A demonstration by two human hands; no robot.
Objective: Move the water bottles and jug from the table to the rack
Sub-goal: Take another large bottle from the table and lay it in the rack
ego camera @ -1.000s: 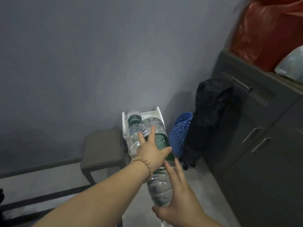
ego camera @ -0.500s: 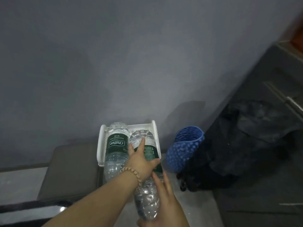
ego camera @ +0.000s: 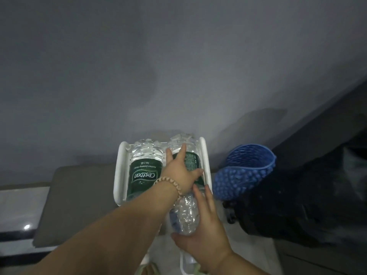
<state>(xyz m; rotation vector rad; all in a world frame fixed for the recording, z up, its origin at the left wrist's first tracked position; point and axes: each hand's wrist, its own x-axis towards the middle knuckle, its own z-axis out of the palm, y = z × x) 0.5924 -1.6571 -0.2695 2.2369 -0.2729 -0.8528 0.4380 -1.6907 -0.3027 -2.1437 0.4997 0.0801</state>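
Note:
A white rack (ego camera: 119, 171) stands against the grey wall. One large clear water bottle with a green label (ego camera: 144, 171) lies on its left half. A second such bottle (ego camera: 187, 213) lies beside it on the right half, its near end sticking out past the rack's front. My left hand (ego camera: 181, 174), with a bead bracelet at the wrist, presses flat on this second bottle's label. My right hand (ego camera: 204, 231) cups the bottle's near end from the right and below.
A grey padded stool (ego camera: 79, 199) stands left of the rack. A blue knobbly basket (ego camera: 244, 171) leans right of it, against a black bag (ego camera: 309, 195). A dark cabinet (ego camera: 337, 116) runs along the right. Pale floor (ego camera: 19, 203) shows at far left.
The view has closed in on the rack. Both hands have pushed the second bottle further in, so it now lies alongside the first.

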